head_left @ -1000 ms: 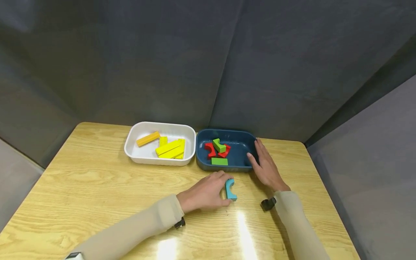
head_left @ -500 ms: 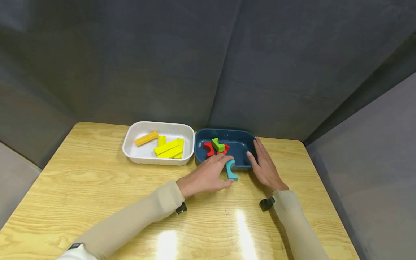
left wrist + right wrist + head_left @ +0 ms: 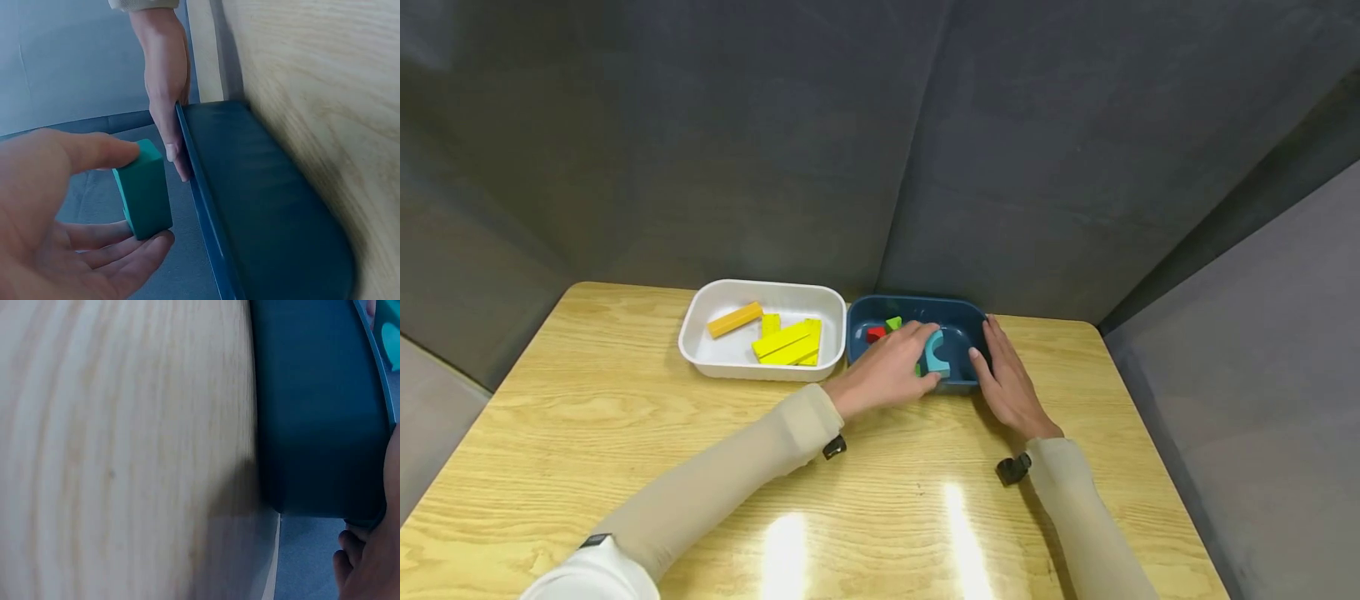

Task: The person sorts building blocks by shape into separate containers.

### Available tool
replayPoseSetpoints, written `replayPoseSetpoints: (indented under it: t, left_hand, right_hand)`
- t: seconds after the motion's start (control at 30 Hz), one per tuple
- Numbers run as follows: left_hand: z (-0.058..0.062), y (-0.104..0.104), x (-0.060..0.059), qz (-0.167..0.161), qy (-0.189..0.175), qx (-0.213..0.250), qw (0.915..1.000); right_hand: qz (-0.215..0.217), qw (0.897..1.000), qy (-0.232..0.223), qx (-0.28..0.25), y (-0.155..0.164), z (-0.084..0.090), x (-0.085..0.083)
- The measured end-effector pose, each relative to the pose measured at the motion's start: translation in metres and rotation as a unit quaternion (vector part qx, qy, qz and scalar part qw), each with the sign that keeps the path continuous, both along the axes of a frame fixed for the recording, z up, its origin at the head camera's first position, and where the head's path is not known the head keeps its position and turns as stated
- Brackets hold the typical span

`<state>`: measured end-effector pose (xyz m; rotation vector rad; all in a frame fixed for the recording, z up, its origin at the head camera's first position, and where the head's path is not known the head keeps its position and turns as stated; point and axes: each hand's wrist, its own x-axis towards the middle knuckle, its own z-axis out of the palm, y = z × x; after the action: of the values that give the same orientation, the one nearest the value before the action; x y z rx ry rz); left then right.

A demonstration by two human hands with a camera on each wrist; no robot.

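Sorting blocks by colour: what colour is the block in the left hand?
Teal block, clearest in the left wrist view.

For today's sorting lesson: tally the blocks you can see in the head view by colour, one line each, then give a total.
Yellow blocks in the white tray: 4
Orange block: 1
Red block, partly hidden: 1
Green block, partly hidden: 1
Teal arch block, held by the left hand over the blue tray: 1
Total visible: 8

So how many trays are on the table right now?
2: a white tray left of centre at the back, and a dark blue tray touching its right side, steadied by the right hand.
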<state>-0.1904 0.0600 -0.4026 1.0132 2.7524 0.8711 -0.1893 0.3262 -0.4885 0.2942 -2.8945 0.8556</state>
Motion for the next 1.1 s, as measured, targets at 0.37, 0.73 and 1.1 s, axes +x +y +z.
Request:
replayPoseSetpoints:
  t: [0.37,0.73,1.1]
  left_hand:
    - [-0.009,0.018,-0.019,0.014,-0.036,-0.011,0.9992]
    - [-0.018,0.032,-0.025,0.013,-0.052,-0.027,0.9982]
    - [-0.027,0.034,-0.032,0.02,-0.044,-0.042,0.998]
  right_hand:
    - [-0.004,1.0,-0.001,-0.001,-0.002,0.002,0.004]
    - [-0.01,1.0,0.004,-0.006,-0.001,0.001,0.007]
    - [0.0,1.0,0.002,-0.012,-0.007,0.001,0.003]
